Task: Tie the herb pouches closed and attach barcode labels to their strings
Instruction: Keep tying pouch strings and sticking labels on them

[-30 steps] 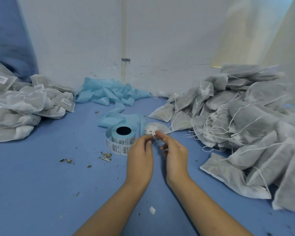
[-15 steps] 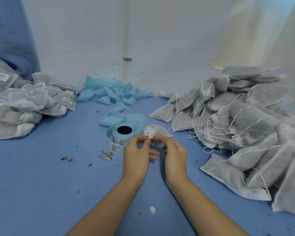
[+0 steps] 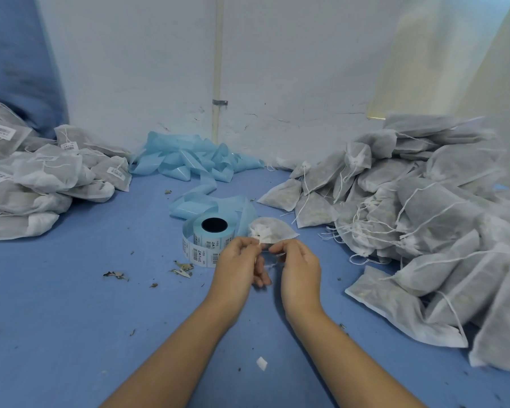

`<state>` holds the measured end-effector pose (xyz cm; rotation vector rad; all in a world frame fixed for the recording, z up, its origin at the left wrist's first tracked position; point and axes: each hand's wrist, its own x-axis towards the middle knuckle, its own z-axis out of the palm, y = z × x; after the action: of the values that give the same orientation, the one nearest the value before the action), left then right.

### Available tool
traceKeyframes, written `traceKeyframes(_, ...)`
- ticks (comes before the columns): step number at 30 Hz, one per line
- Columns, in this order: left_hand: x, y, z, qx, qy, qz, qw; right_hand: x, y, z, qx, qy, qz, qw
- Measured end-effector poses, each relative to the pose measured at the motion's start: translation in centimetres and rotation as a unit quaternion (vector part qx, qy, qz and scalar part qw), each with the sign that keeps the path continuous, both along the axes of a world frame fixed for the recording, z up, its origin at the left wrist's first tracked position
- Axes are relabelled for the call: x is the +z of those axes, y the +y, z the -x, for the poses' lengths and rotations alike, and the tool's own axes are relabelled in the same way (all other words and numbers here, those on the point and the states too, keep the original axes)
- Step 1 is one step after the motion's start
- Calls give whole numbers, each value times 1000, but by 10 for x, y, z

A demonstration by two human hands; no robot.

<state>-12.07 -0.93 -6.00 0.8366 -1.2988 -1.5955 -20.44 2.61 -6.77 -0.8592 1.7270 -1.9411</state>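
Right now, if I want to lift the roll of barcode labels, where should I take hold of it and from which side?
Probably from above: the roll of barcode labels lies flat with its dark core hole facing up. Grip it across the outer wall, from its left side, since both hands and the pouch crowd its right.

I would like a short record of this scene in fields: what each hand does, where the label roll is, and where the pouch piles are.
left hand: pinches something small and white at the pouch's neck; string or label, cannot tell
right hand: pinches the same spot from the other side
pouch in work: lies just behind the fingertips
label roll: on the blue surface, left of that pouch
labelled pouches: pile at far left
unlabelled pouches: large pile at right
backing strip: loose blue heap by the wall
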Motion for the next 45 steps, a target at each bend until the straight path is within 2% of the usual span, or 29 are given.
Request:
traceKeyframes(5,-1,2,2,-10,-23,30,999,2,-1,-5,63,10,-25,998)
traceKeyframes(8,-1,3,2,-18,-43,50,998,2,-2,-6,115,-25,-11,993)
traceKeyframes(12,-3,3,6,-37,-41,34,998,3,-2,1,92,-58,3,994)
traceKeyframes(17,-9,-1,11,-36,-83,47,995,7,1,9,99,-160,48,981)
traceKeyframes(22,-9,-1,14,-44,-84,49,994,9,1,11,76,-198,51,976)
traceKeyframes(25,-9,0,15,-44,-71,36,996,9,2,12,101,-211,62,970)
traceKeyframes(27,-11,2,13,-33,-89,65,993,9,3,15,138,-227,70,962)
traceKeyframes(29,-13,5,9,5,-134,134,982,12,5,20,169,-246,75,951)
traceKeyframes(32,-12,4,2,93,-209,233,945,15,5,23,198,-245,72,946)
traceKeyframes(34,-10,3,-5,121,-317,308,889,14,4,22,179,-194,60,963)
traceKeyframes(36,-8,2,-10,140,-442,382,799,10,4,20,129,-58,21,990)
traceKeyframes(37,-6,2,-12,149,-474,403,769,8,4,19,107,23,-7,994)
traceKeyframes(38,-5,2,-12,153,-487,415,753,7,4,18,91,105,-34,990)
traceKeyframes(41,-5,3,-10,153,-490,419,749,4,4,17,28,311,-106,944)
traceKeyframes(45,-6,5,-10,123,-426,428,787,5,6,14,-16,402,-140,905)
